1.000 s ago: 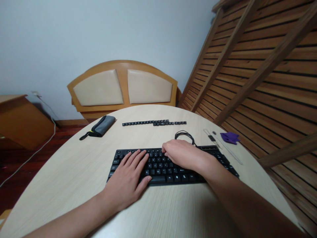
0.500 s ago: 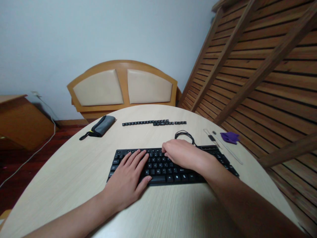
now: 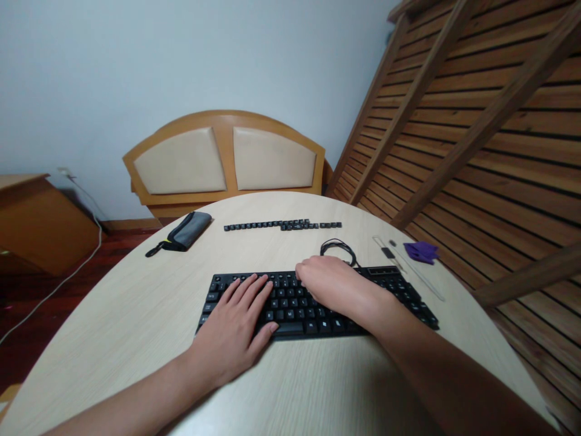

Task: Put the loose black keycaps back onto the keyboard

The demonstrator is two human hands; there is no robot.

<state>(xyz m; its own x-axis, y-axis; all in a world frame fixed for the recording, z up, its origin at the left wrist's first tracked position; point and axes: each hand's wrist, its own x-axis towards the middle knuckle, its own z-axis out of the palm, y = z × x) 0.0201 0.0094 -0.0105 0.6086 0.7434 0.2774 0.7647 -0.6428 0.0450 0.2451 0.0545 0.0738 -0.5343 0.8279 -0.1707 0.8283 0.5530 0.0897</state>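
Observation:
A black keyboard (image 3: 290,303) lies on the round table in front of me. Flat on its left side rests my left hand (image 3: 233,330), fingers stretched out over the keys. My right hand (image 3: 329,281) is closed above the upper right part of the keyboard, fingers curled down. Its fingertips are hidden under the hand, so what they may pinch cannot be seen. Farther back, several loose keycaps (image 3: 254,225) lie in a row, with a shorter second row at the right.
A grey zip case (image 3: 193,230) lies at the back left. The coiled black cable (image 3: 338,244) sits behind the keyboard. To the right are a wire keycap puller (image 3: 387,252), a thin brush (image 3: 420,274) and a purple cloth (image 3: 421,252). A wooden slatted frame (image 3: 481,151) leans beyond the table.
My right hand has shifted very slightly to the left over the keyboard. My left hand and the things on the table have stayed put.

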